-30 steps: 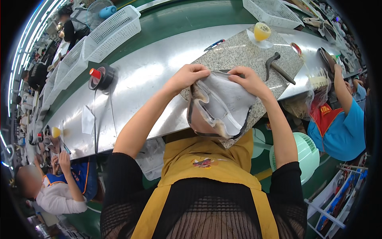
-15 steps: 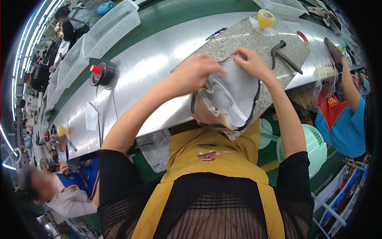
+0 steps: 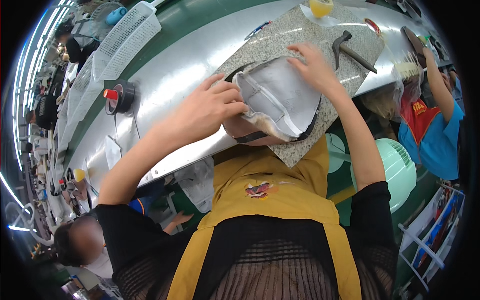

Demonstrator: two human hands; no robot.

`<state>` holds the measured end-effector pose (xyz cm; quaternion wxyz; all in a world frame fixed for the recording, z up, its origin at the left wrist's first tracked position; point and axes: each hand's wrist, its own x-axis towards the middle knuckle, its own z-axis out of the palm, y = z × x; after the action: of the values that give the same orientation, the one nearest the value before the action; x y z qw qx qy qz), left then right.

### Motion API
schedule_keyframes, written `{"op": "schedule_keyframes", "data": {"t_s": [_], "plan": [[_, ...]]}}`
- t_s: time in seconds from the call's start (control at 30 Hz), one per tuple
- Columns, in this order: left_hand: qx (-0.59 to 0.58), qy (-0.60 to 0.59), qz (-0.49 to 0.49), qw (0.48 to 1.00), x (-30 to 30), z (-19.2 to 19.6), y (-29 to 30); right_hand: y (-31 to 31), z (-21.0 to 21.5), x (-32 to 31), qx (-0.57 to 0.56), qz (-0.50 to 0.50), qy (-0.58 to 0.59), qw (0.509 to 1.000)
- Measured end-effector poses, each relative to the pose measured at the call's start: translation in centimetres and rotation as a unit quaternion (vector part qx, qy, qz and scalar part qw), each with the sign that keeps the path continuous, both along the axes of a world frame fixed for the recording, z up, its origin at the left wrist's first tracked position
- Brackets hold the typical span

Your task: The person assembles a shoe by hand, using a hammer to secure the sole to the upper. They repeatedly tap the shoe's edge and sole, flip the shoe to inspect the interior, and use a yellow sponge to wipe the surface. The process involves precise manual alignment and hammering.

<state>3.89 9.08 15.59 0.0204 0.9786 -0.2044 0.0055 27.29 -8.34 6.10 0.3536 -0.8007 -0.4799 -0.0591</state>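
An unfinished bag piece (image 3: 287, 92) lies on the stone slab in front of me, pale grey lining facing up. Its outer side is brownish with black edging, and a white strip runs across the lining. At its left edge, my left hand (image 3: 212, 107) is closed, fingers bent over the rim of the piece. My right hand (image 3: 316, 70) is at the upper right of the piece with its fingers spread, slightly blurred; nothing shows in it. Whether its fingertips touch the lining I cannot tell.
Right of the piece, a hammer (image 3: 352, 52) rests on the speckled slab (image 3: 280, 37). Beyond are a yellow cup-like object (image 3: 321, 7) and a pen (image 3: 258, 30). A black reel (image 3: 122, 96) stands left. A green fan (image 3: 392, 175) is below right; co-workers sit on both sides.
My left hand has moved left and down to the piece's left edge. The right hand has opened off the top edge. The lining shows more widely; the co-worker at left has leaned lower.
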Motion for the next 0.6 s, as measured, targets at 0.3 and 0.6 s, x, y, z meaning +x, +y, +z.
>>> {"op": "schedule_keyframes", "data": {"t_s": [0.3,0.6], "plan": [[-0.051,0.062,0.043,0.996,0.7,-2.2,-5.0,-4.4,2.1,-8.3,-0.003,0.135,0.04,0.99],[0.049,0.001,-0.046,0.998,-2.5,-1.3,-6.3,-4.7,-1.7,-8.8,-0.065,0.128,-0.016,0.99]]}}
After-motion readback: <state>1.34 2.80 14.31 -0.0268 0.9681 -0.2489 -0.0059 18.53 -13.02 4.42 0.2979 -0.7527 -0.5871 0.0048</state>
